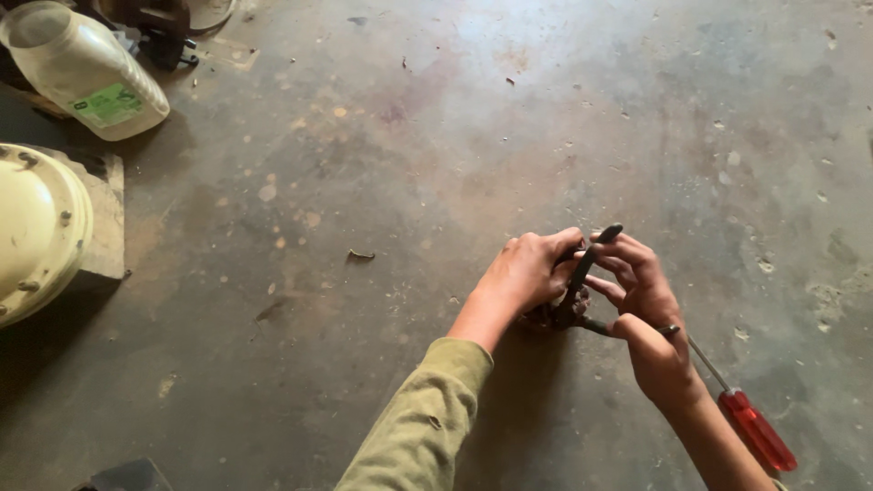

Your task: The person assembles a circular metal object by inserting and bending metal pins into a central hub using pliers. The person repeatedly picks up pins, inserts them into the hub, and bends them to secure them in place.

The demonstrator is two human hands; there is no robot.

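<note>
1. Because both our hands close on it, we can place the dark metal part (578, 293) exactly: it sits just above the concrete floor (436, 164), between our left hand (527, 270) and our right hand (647, 314).
2. Our left hand wraps the lower, lumpier end; our right hand curls round the thin curved arm that sticks upward. Neither hand is spread wide, and both grip that one piece.
3. We judge the part stiff and fairly heavy for its size, likely greasy, so slippery. The thick lower body looks the safest place to hold it, since the slender arm gives less purchase.
4. Counting, we see one metal part, one screwdriver (744, 409) with a red handle lying on the floor just beside our right wrist, one pale plastic jug (84, 71) at upper left, and one cream-coloured round housing (36, 232) at the left edge.
5. Small chips and one curled scrap (360, 256) lie scattered on the floor.
</note>
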